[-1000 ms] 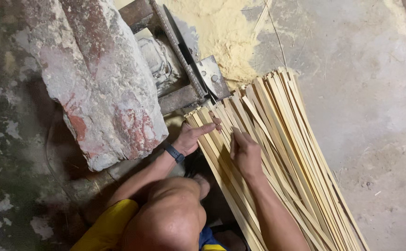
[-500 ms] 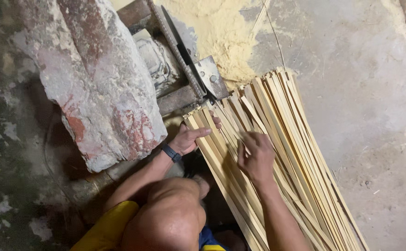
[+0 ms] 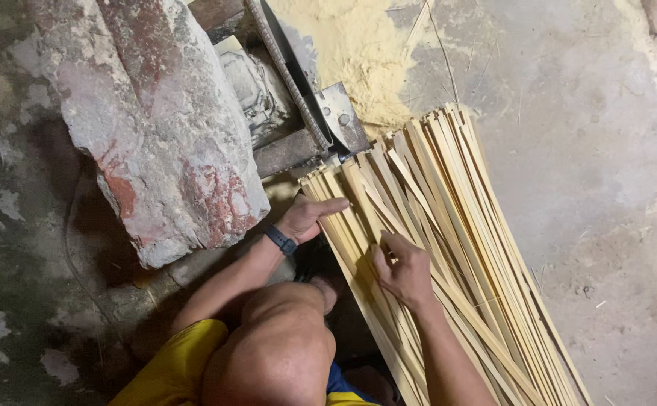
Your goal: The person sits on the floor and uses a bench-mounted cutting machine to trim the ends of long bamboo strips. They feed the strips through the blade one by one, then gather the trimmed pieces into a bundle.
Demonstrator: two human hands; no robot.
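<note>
A big fan of long pale bamboo strips (image 3: 449, 225) lies on the concrete floor, running from the upper middle down to the lower right. My left hand (image 3: 304, 219), with a dark band on its wrist, rests at the left edge of the strips, fingers stretched flat and pointing right. Further down the pile my right hand (image 3: 404, 269) has its fingers curled around one thin bamboo strip. My bent knee (image 3: 283, 353) and yellow shorts (image 3: 171, 372) fill the bottom of the view.
A large rough slab of stone (image 3: 155, 128) with red patches lies at the left. Beside it sits a dusty machine with a metal blade and plate (image 3: 328, 120). Yellow sawdust (image 3: 358, 53) is heaped behind it. Grey concrete floor (image 3: 591, 165) spreads to the right.
My right hand has slid down the strips toward my body. My left hand has stayed at the left edge of the pile, its fingers now stretched flatter.
</note>
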